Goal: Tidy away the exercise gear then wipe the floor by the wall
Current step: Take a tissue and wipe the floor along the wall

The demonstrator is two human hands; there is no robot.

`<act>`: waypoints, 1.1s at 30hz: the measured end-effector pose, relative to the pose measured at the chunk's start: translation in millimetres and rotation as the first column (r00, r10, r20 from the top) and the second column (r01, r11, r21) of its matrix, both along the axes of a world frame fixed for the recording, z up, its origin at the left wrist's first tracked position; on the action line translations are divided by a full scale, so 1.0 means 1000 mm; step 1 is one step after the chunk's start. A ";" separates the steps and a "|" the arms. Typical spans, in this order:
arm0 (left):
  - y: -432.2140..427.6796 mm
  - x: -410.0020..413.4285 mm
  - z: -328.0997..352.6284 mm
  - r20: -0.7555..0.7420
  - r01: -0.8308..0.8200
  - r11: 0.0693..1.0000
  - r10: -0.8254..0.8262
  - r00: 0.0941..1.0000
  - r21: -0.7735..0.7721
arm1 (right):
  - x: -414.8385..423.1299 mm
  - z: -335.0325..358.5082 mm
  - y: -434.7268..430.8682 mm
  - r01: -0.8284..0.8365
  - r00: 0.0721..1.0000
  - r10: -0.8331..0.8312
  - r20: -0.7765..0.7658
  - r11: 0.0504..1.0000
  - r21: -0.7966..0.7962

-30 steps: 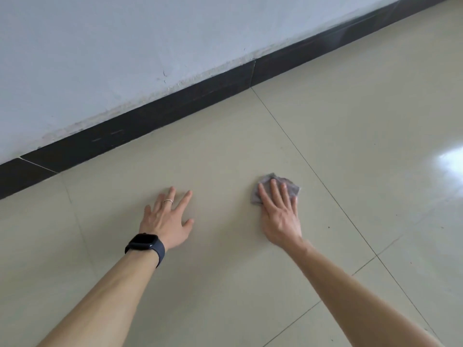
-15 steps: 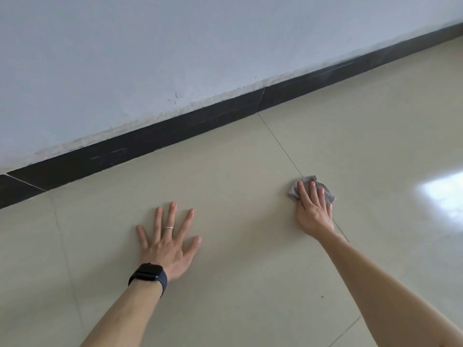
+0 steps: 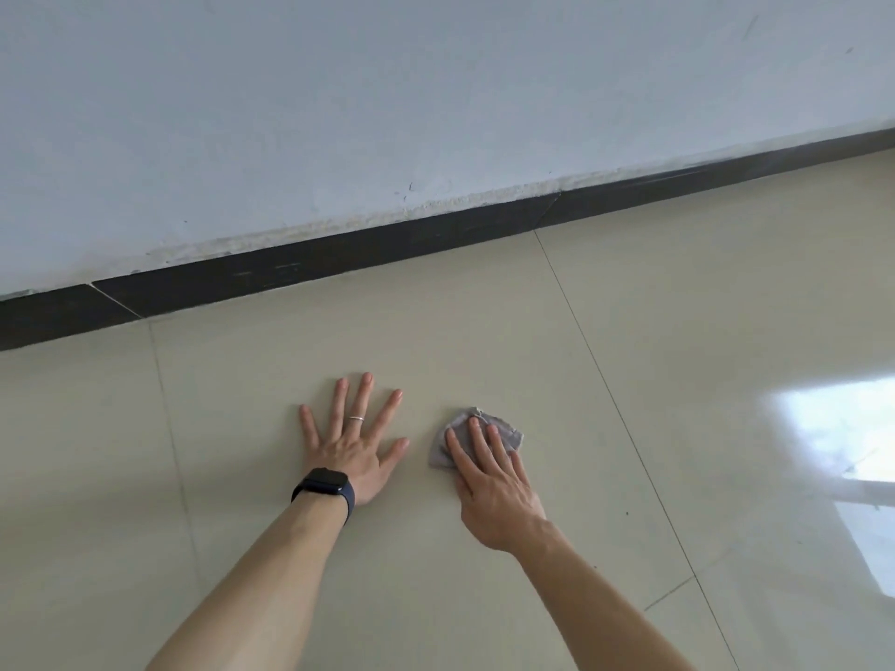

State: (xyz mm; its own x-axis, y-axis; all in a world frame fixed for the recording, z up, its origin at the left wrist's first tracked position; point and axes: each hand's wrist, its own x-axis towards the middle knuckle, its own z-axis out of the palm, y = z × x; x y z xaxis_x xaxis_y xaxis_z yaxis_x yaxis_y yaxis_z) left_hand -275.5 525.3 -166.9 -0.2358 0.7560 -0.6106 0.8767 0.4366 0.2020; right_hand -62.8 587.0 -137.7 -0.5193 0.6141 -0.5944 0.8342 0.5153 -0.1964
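While your left hand (image 3: 351,450) lies on the floor (image 3: 678,331), your right hand (image 3: 494,486) presses the cloth (image 3: 439,452) flat.

Your left hand is flat and spread wide, so its grip holds nothing. Just to its right sits the small grey cloth, bunched up with no clear long side. Your right hand lies on top of it with straight fingers (image 3: 477,443), so that grip is flat too: it presses, it does not pinch. The cloth pokes out past them, toward the wall (image 3: 436,89), and the dark skirting board (image 3: 339,263) is well apart from it. I think you are on the wiping part of the job. To reach the strip by the wall, push the cloth forward, away from you, with the right hand that is on it.
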 end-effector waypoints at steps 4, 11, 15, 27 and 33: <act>0.002 -0.001 0.001 0.007 -0.007 1.000 0.007 1.000 -0.017 | -0.006 0.000 -0.008 -0.012 0.999 0.012 -0.030 1.000 0.001; 0.003 0.003 -0.003 -0.026 -0.011 1.000 0.010 1.000 -0.018 | 0.025 -0.020 0.065 -0.022 0.990 0.038 -0.136 0.993 0.119; 0.004 0.005 -0.003 -0.049 -0.004 0.999 0.002 0.999 -0.043 | 0.049 -0.029 0.166 0.441 0.896 -0.420 -0.146 0.883 0.163; 0.001 0.006 -0.007 -0.105 -0.002 1.000 0.006 0.994 0.030 | -0.056 -0.041 0.090 -0.220 0.910 0.270 -0.316 0.958 0.185; -0.002 0.002 -0.014 -0.134 0.030 0.994 -0.016 0.991 0.104 | -0.042 -0.042 0.224 0.345 0.923 -0.286 -0.258 0.912 0.221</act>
